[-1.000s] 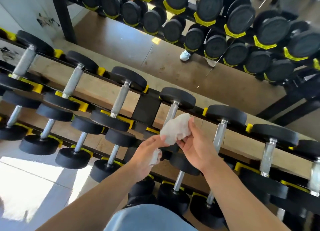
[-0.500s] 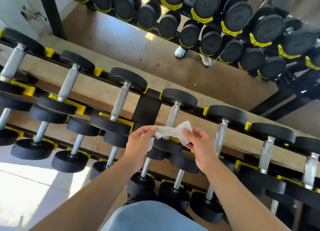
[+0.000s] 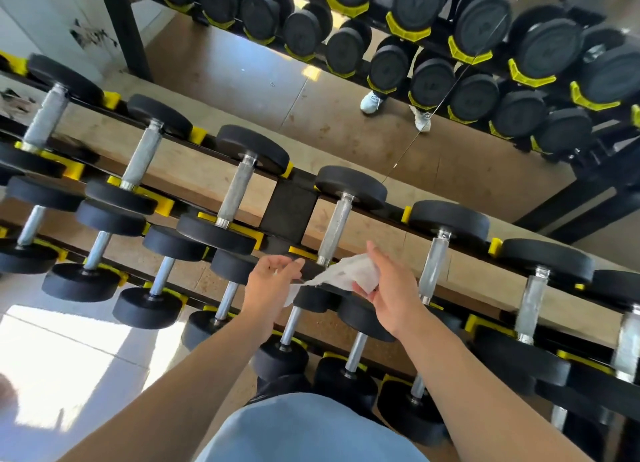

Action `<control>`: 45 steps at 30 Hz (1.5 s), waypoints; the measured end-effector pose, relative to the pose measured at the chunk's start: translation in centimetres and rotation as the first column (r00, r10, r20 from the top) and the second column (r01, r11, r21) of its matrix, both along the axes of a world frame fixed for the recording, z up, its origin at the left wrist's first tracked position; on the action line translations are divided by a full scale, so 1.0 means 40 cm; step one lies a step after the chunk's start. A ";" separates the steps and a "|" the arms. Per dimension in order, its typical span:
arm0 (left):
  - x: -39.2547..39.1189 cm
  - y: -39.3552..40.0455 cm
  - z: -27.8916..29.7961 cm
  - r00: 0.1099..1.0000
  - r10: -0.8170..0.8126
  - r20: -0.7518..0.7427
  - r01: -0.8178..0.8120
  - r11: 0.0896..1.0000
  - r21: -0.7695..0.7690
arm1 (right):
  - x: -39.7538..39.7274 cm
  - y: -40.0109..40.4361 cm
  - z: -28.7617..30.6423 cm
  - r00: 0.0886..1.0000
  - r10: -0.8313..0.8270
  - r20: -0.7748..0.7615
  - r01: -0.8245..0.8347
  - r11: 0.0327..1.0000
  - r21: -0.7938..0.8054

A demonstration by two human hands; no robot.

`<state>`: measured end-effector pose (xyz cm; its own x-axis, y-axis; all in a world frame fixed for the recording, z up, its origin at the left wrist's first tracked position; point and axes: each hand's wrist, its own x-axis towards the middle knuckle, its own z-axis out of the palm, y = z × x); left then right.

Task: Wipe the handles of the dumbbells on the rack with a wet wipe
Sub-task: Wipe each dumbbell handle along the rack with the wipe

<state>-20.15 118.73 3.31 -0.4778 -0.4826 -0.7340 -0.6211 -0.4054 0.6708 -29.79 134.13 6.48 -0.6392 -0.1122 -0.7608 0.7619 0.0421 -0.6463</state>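
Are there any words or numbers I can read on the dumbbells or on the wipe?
No readable text anywhere in this view.
Dumbbell end plates in the mirror: faint raised marks, too blurred to read.
Dumbbells on the rack: the black rims show no numbers.
Wet wipe, held between the left hand and the right hand: plain white, no print.
Wall: dark scuffs, not letters.

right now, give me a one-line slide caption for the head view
Both hands, left hand and right hand, spread a wet wipe above the dumbbell rack.
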 end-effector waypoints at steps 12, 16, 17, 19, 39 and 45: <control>-0.015 0.111 0.055 0.904 -0.412 -0.116 0.372 0.891 -0.261 | -0.009 0.069 0.006 0.844 0.505 -0.178 -0.523 0.850 -0.067; -0.011 0.123 0.072 0.926 -0.346 -0.149 0.326 0.935 -0.139 | -0.007 0.088 0.002 0.882 0.455 -0.123 -0.468 0.875 -0.120; -0.009 0.125 0.076 0.926 -0.341 -0.160 0.326 0.939 -0.113 | -0.005 0.091 -0.001 0.894 0.435 -0.108 -0.446 0.886 -0.126; -0.006 0.127 0.076 0.936 -0.309 -0.167 0.299 0.951 -0.083 | -0.001 0.093 -0.005 0.911 0.400 -0.102 -0.409 0.908 -0.096; -0.012 0.120 0.101 0.952 -0.222 -0.209 0.201 0.973 -0.116 | 0.016 0.137 0.000 0.765 0.600 -0.234 -0.620 0.784 -0.014; -0.023 0.085 0.153 0.887 -0.349 -0.302 0.341 0.937 -0.081 | -0.026 0.119 0.011 0.367 0.868 -0.336 -0.626 0.497 0.601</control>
